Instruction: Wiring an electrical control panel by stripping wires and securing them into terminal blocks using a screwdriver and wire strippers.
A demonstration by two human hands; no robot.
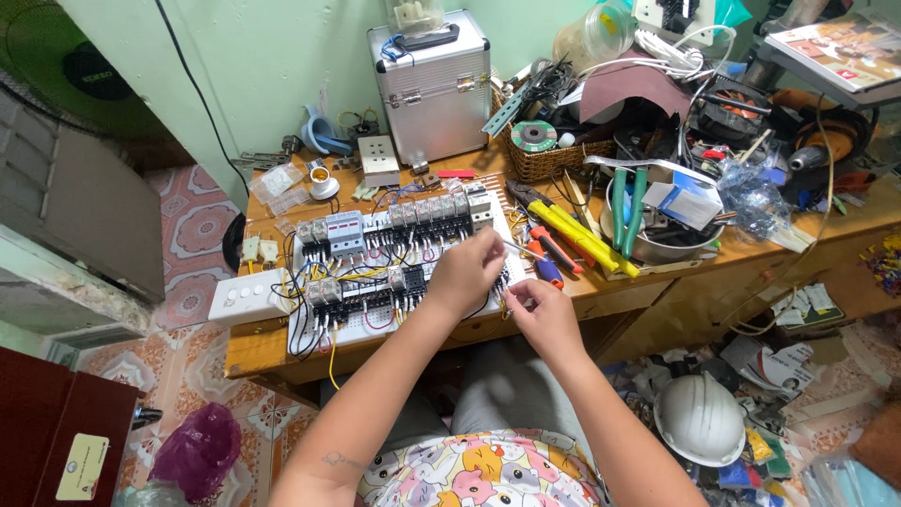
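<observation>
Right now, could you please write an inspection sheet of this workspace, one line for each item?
Surface: wooden workbench, crowded.
Job's things: white perforated wiring panel carrying rows of breakers and relays.
Clutter: pliers and cutters with yellow handles, metal bowl of tools, wicker basket, aluminium case, white switch box.
Grippers: left hand and right hand pinch thin wires at the panel's right edge; neither closes around a tool.
Cables: black, red and yellow wires on the panel; white cable at the back.
Surroundings: white hard hat, purple bag, patterned tiled floor.
</observation>
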